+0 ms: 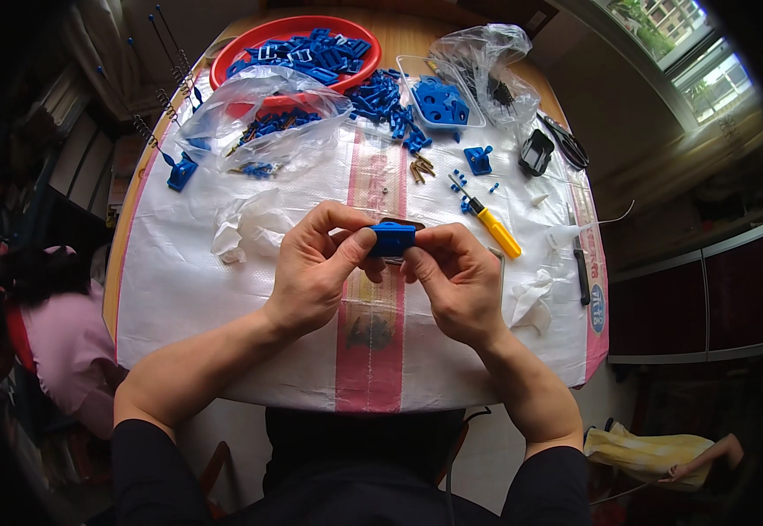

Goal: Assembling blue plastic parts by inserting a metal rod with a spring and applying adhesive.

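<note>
Between my two hands, over the middle of the table, is a small blue plastic part (391,239) with a raised piece on its upper side. My left hand (323,259) pinches its left end between thumb and fingers. The right end sits in the closed fingertips of my right hand (459,279). A dark flat edge (412,222) shows just behind the part; what it belongs to is mostly hidden. Beyond my right hand lies a screwdriver (493,230) with a yellow handle. Small blue bits (462,181) and a blue assembled piece (478,159) lie near its tip.
At the back stand a red basin (221,63) of blue parts, a clear tub (478,123) and plastic bags (215,131). Scissors (566,145), a black-handled knife (581,273) and a white nozzle bottle (562,235) lie at the right. Crumpled tissue (243,223) lies left. Two people are nearby.
</note>
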`<action>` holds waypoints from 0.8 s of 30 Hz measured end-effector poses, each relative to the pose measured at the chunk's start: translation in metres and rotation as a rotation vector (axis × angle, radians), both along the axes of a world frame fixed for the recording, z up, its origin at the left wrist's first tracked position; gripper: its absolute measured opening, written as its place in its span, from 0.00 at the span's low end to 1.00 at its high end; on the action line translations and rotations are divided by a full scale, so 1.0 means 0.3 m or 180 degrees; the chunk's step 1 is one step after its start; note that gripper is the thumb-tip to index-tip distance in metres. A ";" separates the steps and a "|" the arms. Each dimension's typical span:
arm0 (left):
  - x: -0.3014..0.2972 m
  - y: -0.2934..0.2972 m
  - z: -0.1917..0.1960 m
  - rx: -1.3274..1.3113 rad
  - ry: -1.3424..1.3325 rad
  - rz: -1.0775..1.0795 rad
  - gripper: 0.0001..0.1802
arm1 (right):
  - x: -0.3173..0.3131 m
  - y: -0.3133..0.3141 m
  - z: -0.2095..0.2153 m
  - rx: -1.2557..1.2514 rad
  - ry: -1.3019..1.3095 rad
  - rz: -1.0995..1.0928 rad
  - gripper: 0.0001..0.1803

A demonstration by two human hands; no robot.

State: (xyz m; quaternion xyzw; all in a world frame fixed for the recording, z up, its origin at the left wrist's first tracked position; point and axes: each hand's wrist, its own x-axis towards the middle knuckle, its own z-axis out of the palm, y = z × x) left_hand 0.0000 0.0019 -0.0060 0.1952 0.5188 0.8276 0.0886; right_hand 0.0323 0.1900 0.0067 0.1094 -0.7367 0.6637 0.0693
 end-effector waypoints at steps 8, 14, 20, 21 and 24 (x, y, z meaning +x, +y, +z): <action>0.015 0.008 -0.012 0.0000 0.0211 -0.0056 0.05 | -0.005 0.000 -0.003 0.0268 0.0268 -0.0205 0.07; 0.015 0.025 -0.005 0.0169 0.0400 -0.0084 0.08 | 0.000 0.012 -0.005 0.0698 0.0989 -0.0385 0.07; -0.006 0.005 -0.018 0.0281 -0.0352 -0.0255 0.18 | -0.019 -0.001 0.027 0.1223 0.2069 -0.0435 0.11; -0.008 0.005 -0.021 0.0303 -0.0435 -0.0276 0.18 | -0.018 -0.002 0.029 0.1280 0.2097 -0.0453 0.11; -0.005 0.016 -0.012 0.0599 -0.0712 -0.0397 0.17 | -0.022 -0.004 0.029 0.1338 0.2156 -0.0375 0.13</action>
